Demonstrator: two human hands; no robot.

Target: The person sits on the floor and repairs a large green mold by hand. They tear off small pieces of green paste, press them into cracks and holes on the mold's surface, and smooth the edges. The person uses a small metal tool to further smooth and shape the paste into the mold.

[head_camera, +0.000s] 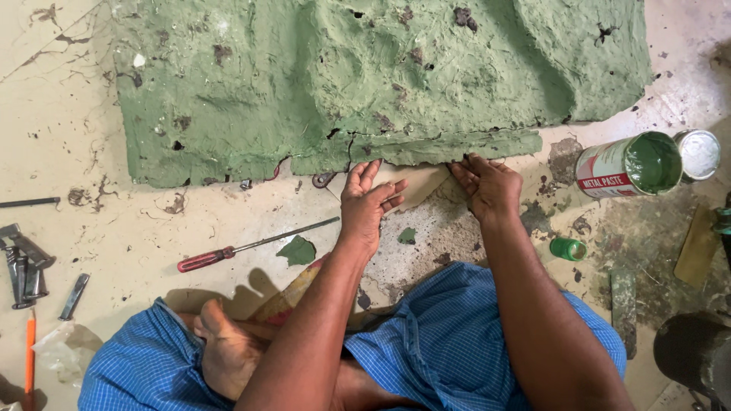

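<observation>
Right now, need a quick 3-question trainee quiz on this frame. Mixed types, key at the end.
1. True or false: the right hand has its fingertips at the lower edge of the green textured sheet.
2. Multiple choice: what lies on the floor to the left of the left hand? A) a red-handled screwdriver B) a hammer C) a paint roller
3. Fill in: the open can near the sheet's right corner holds ____ paste.

Key: 1 true; 2 A; 3 green
</observation>
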